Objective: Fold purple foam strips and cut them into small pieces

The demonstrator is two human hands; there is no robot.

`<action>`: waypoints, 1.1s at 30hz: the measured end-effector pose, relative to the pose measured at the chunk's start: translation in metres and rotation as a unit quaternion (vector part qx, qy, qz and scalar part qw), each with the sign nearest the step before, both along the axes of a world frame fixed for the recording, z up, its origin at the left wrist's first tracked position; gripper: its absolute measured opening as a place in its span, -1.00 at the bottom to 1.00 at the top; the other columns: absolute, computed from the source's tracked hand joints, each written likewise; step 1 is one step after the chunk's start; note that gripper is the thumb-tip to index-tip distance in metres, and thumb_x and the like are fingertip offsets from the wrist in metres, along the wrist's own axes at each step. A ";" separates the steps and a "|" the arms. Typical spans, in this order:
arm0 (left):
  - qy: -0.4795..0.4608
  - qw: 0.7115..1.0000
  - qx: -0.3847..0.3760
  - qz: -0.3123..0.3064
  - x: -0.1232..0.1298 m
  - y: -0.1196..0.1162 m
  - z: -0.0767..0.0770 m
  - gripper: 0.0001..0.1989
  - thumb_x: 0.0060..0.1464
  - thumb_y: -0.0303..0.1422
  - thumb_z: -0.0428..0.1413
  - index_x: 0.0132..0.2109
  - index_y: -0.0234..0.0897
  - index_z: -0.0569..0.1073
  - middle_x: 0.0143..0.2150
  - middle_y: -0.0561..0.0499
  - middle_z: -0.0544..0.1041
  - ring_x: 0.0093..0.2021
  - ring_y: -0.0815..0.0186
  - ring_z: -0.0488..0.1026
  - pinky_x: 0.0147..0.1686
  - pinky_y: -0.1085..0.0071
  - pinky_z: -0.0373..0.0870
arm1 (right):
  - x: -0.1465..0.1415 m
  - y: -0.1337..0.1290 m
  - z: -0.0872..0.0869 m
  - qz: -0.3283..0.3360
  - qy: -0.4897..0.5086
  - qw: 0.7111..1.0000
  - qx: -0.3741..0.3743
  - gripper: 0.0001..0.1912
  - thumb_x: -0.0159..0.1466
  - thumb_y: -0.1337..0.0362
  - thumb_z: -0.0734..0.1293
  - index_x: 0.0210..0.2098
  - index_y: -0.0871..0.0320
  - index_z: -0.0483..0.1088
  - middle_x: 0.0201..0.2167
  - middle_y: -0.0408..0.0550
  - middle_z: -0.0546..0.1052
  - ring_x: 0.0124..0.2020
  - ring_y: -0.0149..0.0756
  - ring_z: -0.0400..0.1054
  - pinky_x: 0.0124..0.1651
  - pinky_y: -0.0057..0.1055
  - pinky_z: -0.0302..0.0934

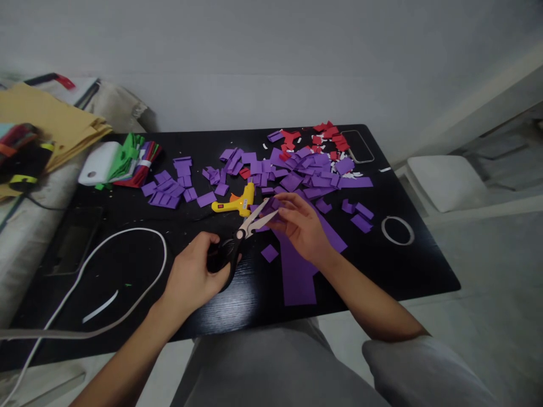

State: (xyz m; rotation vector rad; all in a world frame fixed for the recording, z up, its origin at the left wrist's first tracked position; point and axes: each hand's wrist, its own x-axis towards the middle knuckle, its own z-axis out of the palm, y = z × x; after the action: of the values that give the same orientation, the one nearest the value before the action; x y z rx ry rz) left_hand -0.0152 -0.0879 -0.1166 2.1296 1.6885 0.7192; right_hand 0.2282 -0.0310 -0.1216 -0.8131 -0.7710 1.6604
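Note:
My left hand [197, 268] is wrapped round the black handles of the scissors [240, 234], whose blades are spread and point up to the right. Fingers of my right hand [299, 226] pinch a small purple piece [271, 207] by the blade tips, partly hidden by them. Under my right hand lie long purple strips [297, 277]. A loose purple square [269, 253] rests just left of them. Behind the scissors sits a yellow glue gun [237, 204], and many cut purple pieces [305, 169] are heaped beyond my right hand.
Red pieces [331, 135] and white scraps lie at the back right. A tape ring [397, 230] is on the right of the black table [407, 265]. White cable [163, 254] loops at left, near a phone [72, 243] and bundled coloured strips [127, 158].

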 end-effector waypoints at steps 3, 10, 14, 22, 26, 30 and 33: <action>0.000 1.000 0.002 -0.007 0.000 0.000 0.000 -0.67 0.15 -0.09 0.24 -0.14 -0.18 0.35 -0.33 0.06 0.51 -0.39 0.25 0.52 -0.37 0.36 0.41 | -0.002 0.000 -0.003 -0.022 -0.025 0.999 0.006 -0.72 0.15 0.19 0.60 -0.18 -0.01 0.53 -0.24 -0.22 0.56 -0.19 -0.35 0.53 -0.01 -0.24 0.59; -0.002 1.000 -0.007 -0.007 0.003 0.001 0.002 -0.67 0.14 -0.09 0.24 -0.14 -0.18 0.35 -0.32 0.05 0.54 -0.38 0.24 0.54 -0.37 0.36 0.41 | -0.003 0.001 -0.011 -0.032 -0.043 0.999 0.006 -0.63 0.08 0.15 0.65 -0.17 0.04 0.58 -0.22 -0.16 0.65 -0.19 -0.29 0.59 -0.11 -0.26 0.62; -0.006 1.000 -0.003 -0.006 0.005 0.001 0.001 -0.68 0.14 -0.09 0.23 -0.14 -0.20 0.37 -0.33 0.06 0.54 -0.39 0.26 0.54 -0.37 0.38 0.41 | -0.003 0.002 -0.013 -0.042 -0.025 0.999 0.012 -0.67 0.06 0.17 0.67 -0.22 0.06 0.60 -0.29 -0.19 0.67 -0.24 -0.32 0.62 -0.15 -0.31 0.63; 0.000 1.000 -0.005 -0.007 0.004 0.001 -0.001 -0.69 0.13 -0.12 0.25 -0.15 -0.21 0.39 -0.32 0.06 0.55 -0.38 0.27 0.55 -0.38 0.39 0.41 | -0.004 0.003 -0.014 -0.044 -0.023 0.999 0.013 -0.67 0.06 0.18 0.67 -0.23 0.06 0.59 -0.31 -0.19 0.68 -0.23 -0.28 0.63 -0.11 -0.25 0.63; 0.003 1.000 -0.001 -0.007 0.003 0.000 0.000 -0.68 0.13 -0.11 0.24 -0.14 -0.21 0.39 -0.32 0.06 0.55 -0.38 0.26 0.55 -0.37 0.39 0.41 | -0.003 0.003 -0.015 -0.043 -0.022 0.999 0.014 -0.68 0.06 0.20 0.67 -0.23 0.05 0.60 -0.31 -0.20 0.68 -0.24 -0.30 0.62 -0.09 -0.25 0.62; 0.006 1.000 -0.004 -0.006 0.003 0.001 0.000 -0.69 0.13 -0.11 0.23 -0.14 -0.21 0.38 -0.32 0.06 0.55 -0.38 0.26 0.54 -0.37 0.39 0.41 | -0.003 0.003 -0.015 -0.043 -0.021 0.999 0.014 -0.68 0.05 0.21 0.67 -0.23 0.05 0.60 -0.33 -0.21 0.67 -0.26 -0.33 0.61 -0.11 -0.28 0.62; 0.003 1.000 0.002 -0.008 0.003 0.001 -0.002 -0.69 0.14 -0.11 0.23 -0.14 -0.21 0.38 -0.31 0.05 0.55 -0.37 0.26 0.55 -0.35 0.39 0.42 | -0.003 0.002 -0.015 -0.042 -0.030 0.999 0.013 -0.67 0.06 0.17 0.67 -0.23 0.05 0.59 -0.32 -0.20 0.67 -0.24 -0.31 0.62 -0.10 -0.26 0.62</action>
State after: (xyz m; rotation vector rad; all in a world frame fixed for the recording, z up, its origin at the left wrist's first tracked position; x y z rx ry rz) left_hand -0.0122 -0.0868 -0.1184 2.1469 1.6736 0.7124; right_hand 0.2250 -0.0286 -0.1367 -0.8688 -0.7876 1.5535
